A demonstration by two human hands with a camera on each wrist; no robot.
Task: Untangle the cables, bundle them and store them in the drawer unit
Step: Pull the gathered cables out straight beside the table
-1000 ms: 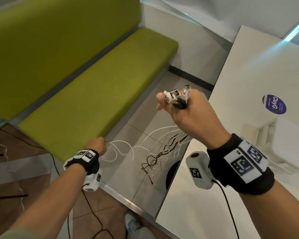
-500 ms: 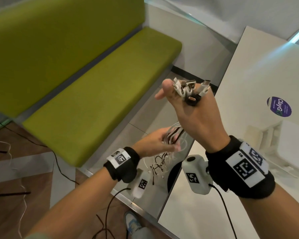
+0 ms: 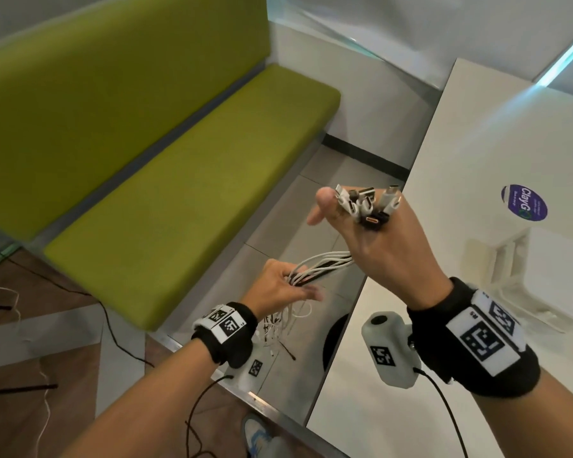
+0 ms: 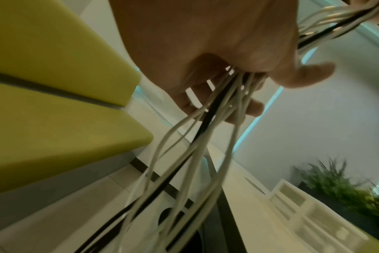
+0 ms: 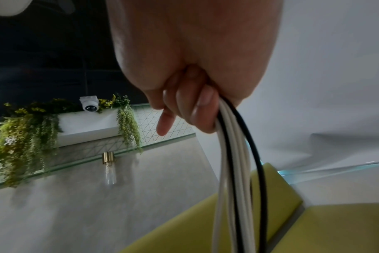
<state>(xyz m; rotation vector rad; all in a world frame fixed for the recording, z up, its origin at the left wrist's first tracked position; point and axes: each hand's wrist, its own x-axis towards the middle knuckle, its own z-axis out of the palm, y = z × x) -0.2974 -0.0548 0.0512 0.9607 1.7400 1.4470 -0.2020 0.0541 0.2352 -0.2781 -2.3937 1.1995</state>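
Cables [image 3: 325,264] run from raised right hand [image 3: 382,246] down through left hand [image 3: 278,289].

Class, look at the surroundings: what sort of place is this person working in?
Probably a café or lounge seating area: a green bench along the wall, a white table beside it, and hanging plants on a ledge.

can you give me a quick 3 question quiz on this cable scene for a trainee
1. True or false: the right hand grips the cables just below their connector ends.
2. Which colours are the cables? A) white and black B) red and blue C) all green
3. Fill in: behind the hands stands a yellow-green ____.

Key
1. True: the plugs stick up above that fist.
2. A; the left hand holds the same strands lower down, loose ends hanging towards the floor.
3. bench.
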